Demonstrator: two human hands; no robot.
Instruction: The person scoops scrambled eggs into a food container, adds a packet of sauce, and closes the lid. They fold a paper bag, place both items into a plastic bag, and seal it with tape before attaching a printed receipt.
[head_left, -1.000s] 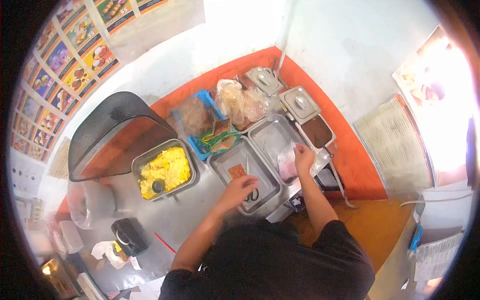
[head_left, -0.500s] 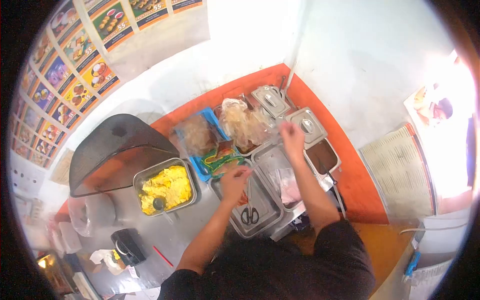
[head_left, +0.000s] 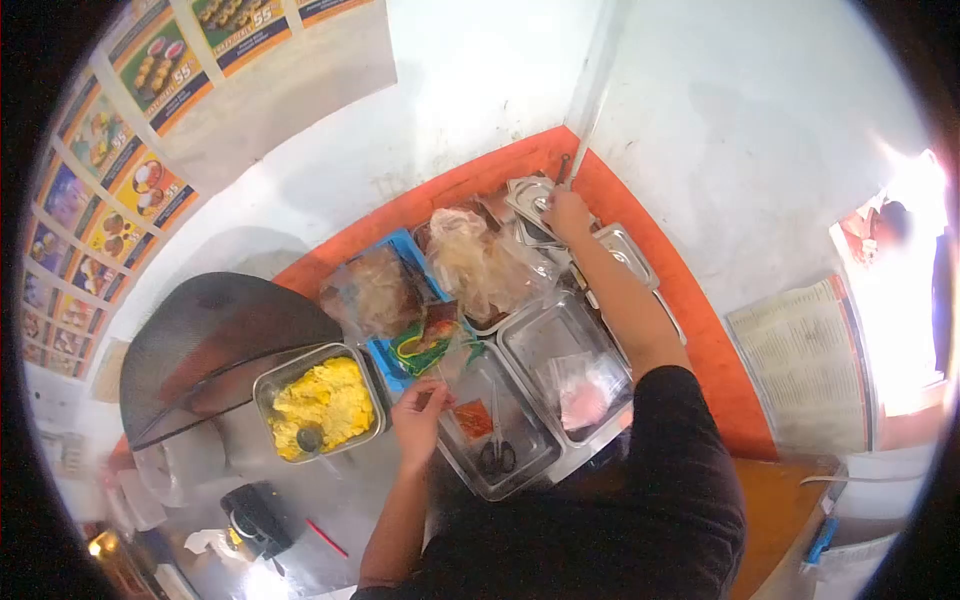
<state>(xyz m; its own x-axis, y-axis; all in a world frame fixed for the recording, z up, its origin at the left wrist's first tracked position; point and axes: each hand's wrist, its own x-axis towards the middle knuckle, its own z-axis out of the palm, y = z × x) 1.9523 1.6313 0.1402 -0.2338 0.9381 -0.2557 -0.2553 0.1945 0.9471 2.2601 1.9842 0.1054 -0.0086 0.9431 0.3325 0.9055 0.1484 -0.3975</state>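
Note:
My right hand reaches to the back corner, its fingers closed at the handle of a small steel lid. Near the left edge of a steel tray, my left hand is raised with fingers pinched together; whatever they may hold is too small to name. Scissors and an orange-red packet lie in that tray. Just beyond my left hand is a green and yellow packet. A second tray holds a clear bag with pink contents.
At left, a steel pan holds yellow food and a ladle, beside a dark mesh cover. Plastic bags lie toward the back. A black device and red stick are at front left. A person shows at far right.
My right hand has moved back and left to the small lid. My left hand has moved left and down, away from above the scissors tray. The view has shifted slightly.

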